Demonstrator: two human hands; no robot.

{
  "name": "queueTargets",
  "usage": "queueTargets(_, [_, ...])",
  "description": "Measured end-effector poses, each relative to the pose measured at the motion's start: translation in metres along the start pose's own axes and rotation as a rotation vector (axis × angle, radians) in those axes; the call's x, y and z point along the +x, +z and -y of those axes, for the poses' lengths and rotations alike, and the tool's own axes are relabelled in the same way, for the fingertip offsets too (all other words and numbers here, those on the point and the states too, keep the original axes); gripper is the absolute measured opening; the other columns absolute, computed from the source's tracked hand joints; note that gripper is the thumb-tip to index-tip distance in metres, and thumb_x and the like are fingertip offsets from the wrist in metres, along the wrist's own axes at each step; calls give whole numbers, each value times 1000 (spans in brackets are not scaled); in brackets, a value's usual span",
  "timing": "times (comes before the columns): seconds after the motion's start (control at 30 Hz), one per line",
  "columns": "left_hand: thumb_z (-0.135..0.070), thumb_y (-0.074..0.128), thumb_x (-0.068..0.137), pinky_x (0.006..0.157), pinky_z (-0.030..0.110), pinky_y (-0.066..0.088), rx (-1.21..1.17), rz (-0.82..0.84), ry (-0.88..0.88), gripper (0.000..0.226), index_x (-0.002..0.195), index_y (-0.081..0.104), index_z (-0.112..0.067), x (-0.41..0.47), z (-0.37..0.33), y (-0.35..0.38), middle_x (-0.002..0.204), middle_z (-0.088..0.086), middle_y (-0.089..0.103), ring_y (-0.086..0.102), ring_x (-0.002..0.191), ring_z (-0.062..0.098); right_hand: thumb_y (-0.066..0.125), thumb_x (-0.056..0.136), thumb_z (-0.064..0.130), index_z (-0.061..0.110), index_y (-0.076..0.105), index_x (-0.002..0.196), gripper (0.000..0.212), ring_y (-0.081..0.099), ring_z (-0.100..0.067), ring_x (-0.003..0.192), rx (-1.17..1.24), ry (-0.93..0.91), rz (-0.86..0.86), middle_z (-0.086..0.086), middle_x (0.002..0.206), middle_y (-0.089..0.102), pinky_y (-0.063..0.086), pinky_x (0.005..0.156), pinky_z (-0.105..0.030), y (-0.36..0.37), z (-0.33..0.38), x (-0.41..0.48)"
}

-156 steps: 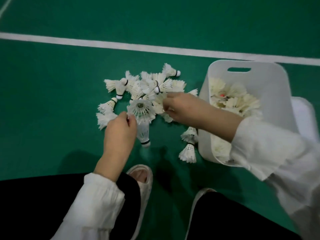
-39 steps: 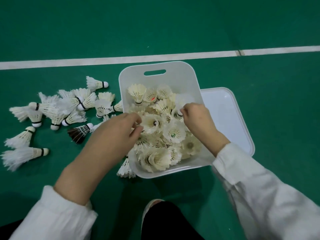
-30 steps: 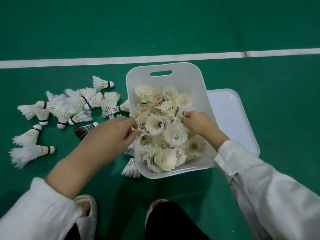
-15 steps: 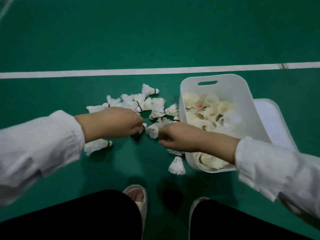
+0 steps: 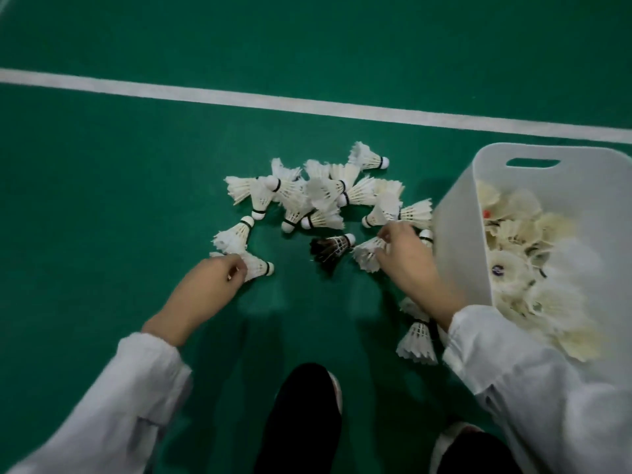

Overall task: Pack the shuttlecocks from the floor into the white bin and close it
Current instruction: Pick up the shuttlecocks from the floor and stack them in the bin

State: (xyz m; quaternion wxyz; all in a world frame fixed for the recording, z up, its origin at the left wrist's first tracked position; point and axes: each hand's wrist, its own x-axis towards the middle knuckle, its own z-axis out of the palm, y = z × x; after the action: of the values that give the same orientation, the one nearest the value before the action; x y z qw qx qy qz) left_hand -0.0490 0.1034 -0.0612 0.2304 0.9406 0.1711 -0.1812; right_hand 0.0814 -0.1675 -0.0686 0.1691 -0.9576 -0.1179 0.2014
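A loose heap of shuttlecocks (image 5: 318,196) lies on the green floor (image 5: 136,200) in the middle of the frame, just left of the white bin (image 5: 458,234). The bin stands at the right edge and is already well filled with others. At the lower left of the heap, the left hand (image 5: 208,278) has its grip curled round the feather end of a white shuttlecock (image 5: 256,266), whose cork points right. The right hand (image 5: 407,258), close to the bin wall, pinches the skirt of a second shuttlecock (image 5: 367,256), beside a dark shuttlecock (image 5: 330,248).

These should weigh almost nothing and are unlikely to slip. The feathers look thin, though, and would likely bend or snap if squeezed. The firm cork, or a light hold low on the skirt near the black band, seems the safer place. Several could probably be scooped up together if they are not crushed. The bin's lid is not in view.
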Motion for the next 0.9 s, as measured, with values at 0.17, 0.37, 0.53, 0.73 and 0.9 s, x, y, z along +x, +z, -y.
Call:
queueTargets(0.17, [-25, 58, 88, 83, 35, 43, -190, -206, -252, 24, 104, 56, -8, 0, 30, 27, 105, 11, 58, 56, 91, 27, 60, 79, 5, -2, 37, 118, 46, 52, -41, 107, -114, 163, -76, -23, 122, 43, 45, 87, -45, 17, -8, 7])
queueTargets(0.37, [-35, 58, 88, 92, 34, 39, -388, -255, -367, 43, 120, 47, -9, 4, 19, 45, 124, 12, 39, 52, 101, 29, 50, 84, 8, 3, 55, 106, 23, 59, -40, 99, -142, 232, 40, -25, 105, 63, 49, 83, -41, 16, -13, 9])
queueTargets(0.53, [-47, 47, 90, 98, 35, 37, -293, -250, -266, 43, 113, 59, -12, 0, 12, 51, 119, 8, 43, 44, 113, 26, 43, 90, 17, 12, 64, 92, 22, 61, -36, 89, -198, 142, 44, -19, 96, 67, 52, 79, -39, 14, -9, -1])
queueTargets(0.73, [-28, 57, 88, 100, 36, 32, -179, -217, -248, 29, 110, 64, -12, -5, 0, 63, 130, 12, 37, 31, 121, 26, 44, 93, 20, 11, 64, 100, 23, 63, -37, 88, -128, 79, -105, -17, 97, 69, 50, 74, -37, 0, 6, -19])
queueTargets(0.9, [-15, 60, 85, 95, 44, 38, -36, -391, -183, 18, 97, 70, -6, -14, -17, 58, 129, 15, 42, 34, 113, 34, 47, 91, 15, 4, 60, 91, 17, 63, -36, 69, 82, 52, -137, -16, 89, 69, 53, 69, -43, -2, 15, -26])
